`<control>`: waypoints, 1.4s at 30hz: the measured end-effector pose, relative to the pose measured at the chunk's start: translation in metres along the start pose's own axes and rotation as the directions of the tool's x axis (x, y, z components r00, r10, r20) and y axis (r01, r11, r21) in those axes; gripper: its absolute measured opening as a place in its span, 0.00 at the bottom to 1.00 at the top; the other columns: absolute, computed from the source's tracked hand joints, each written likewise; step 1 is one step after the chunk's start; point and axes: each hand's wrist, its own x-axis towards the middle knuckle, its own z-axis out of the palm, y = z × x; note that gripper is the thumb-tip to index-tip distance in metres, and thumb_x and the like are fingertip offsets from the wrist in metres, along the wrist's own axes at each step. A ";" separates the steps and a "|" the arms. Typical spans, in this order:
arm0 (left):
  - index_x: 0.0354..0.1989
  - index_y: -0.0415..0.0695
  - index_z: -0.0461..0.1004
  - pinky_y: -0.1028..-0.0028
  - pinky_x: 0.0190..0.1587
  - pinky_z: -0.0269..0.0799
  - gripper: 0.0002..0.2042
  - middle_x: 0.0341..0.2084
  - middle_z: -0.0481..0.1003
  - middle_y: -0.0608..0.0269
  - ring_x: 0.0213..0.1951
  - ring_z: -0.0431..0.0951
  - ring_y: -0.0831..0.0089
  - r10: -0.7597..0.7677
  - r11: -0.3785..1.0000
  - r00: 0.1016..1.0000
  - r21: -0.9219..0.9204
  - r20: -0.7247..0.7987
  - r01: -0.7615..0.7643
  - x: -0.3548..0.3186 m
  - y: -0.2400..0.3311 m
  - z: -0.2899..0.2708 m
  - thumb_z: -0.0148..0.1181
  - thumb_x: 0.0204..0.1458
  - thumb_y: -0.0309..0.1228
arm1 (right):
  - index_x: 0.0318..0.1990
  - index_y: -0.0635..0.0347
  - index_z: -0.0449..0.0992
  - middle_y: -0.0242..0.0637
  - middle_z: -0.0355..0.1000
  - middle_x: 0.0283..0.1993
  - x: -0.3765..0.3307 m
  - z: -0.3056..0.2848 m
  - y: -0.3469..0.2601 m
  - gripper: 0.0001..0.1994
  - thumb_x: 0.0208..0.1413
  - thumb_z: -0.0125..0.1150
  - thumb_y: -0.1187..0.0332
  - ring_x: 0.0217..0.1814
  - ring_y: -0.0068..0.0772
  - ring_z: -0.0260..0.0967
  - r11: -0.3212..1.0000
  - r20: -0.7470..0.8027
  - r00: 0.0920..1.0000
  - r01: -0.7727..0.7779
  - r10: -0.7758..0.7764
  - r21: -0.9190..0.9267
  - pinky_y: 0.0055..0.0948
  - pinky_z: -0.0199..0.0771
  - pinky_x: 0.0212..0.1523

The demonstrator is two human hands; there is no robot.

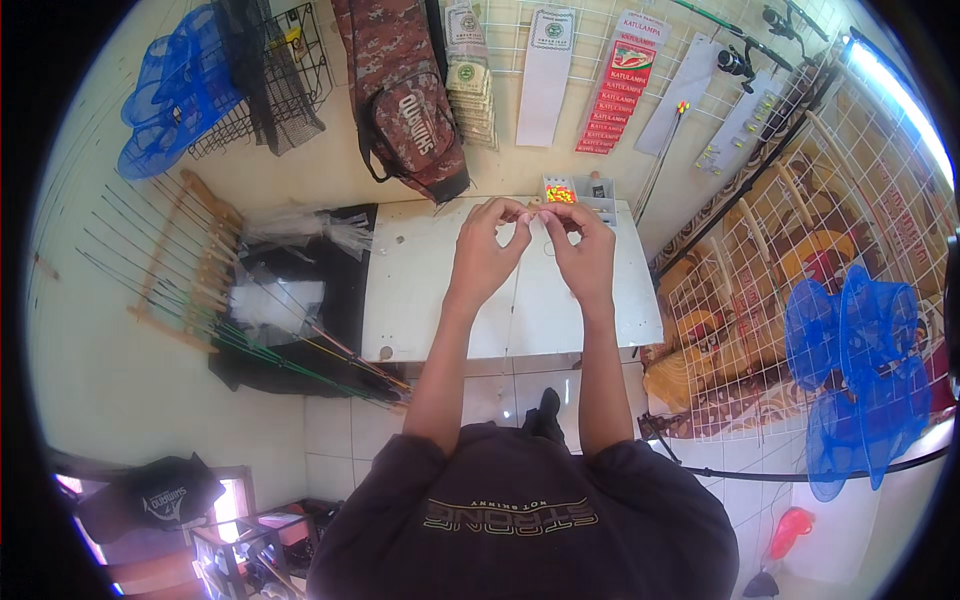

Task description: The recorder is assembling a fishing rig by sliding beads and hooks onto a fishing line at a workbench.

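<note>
Both forearms reach forward and lean inward at the wrists, so the left hand (pixel 485 250) and right hand (pixel 587 250) meet at their fingertips. Each curls, thumb against forefinger, pinching at a thin line (pixel 514 295); exactly what sits between the tips is too small to tell. The line trails from the fingertips back toward the body, between the forearms. Under the hands is a white table (pixel 420 290). Just beyond the fingertips stands a divided box (pixel 606 206) with bright beads (pixel 560 195).
</note>
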 end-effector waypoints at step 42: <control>0.46 0.38 0.67 0.79 0.38 0.70 0.11 0.32 0.71 0.62 0.32 0.75 0.78 -0.089 0.938 0.996 -0.337 -0.005 0.082 -0.004 -0.013 0.000 0.54 0.55 0.23 | 0.36 0.62 0.75 0.33 0.70 0.31 0.003 -0.023 0.023 0.05 0.56 0.57 0.70 0.29 0.22 0.66 0.985 -0.283 0.959 -0.063 0.015 -0.160 0.22 0.65 0.30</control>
